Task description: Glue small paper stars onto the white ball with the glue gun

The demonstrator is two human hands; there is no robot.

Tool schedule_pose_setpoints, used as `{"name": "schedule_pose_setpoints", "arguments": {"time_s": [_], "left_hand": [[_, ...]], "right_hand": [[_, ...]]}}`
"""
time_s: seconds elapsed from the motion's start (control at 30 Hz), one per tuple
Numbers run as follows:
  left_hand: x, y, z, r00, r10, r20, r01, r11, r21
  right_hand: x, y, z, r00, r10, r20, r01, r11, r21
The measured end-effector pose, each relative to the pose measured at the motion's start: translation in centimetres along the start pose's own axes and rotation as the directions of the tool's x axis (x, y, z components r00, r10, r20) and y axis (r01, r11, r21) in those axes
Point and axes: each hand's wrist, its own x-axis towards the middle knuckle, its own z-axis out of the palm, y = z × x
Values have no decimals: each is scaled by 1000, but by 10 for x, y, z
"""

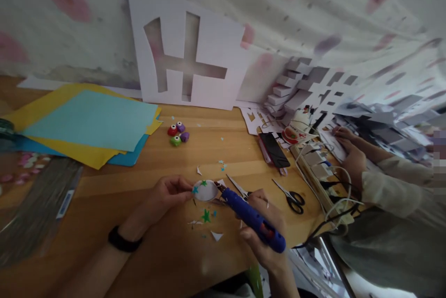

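Note:
Near the table's front, my left hand pinches the left edge of a small white oval piece, on which a blue star and a green star sit. In my right hand is a blue glue gun, its tip at the oval's right edge. Below the oval lies another green star among paper scraps. Scissors lie partly hidden behind my right hand.
Black-handled scissors, a phone and a power strip are at right, beside another person's hands. Coloured sheets lie at left. Small eyed figures and a white cut-out board are behind.

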Motion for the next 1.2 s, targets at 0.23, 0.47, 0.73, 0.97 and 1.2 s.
{"name": "schedule_pose_setpoints", "arguments": {"time_s": [0.23,0.47,0.73,0.97,1.2], "left_hand": [[1,2,7,996,-90,12,91,991,-103],[2,-3,1,990,-126,57,132,985,-109],[4,3,5,990,-134,32,137,978,-154],[5,8,8,991,-137,14,137,974,-180],[5,8,9,991,-132,11,131,976,-173]], "right_hand": [[-1,8,2,998,12,67,-9,999,-54],[1,20,2,994,-70,81,73,997,-36],[7,18,5,994,-83,72,86,995,-47],[8,20,3,993,-83,81,88,994,-64],[7,19,4,993,-86,79,93,991,-95]]}}
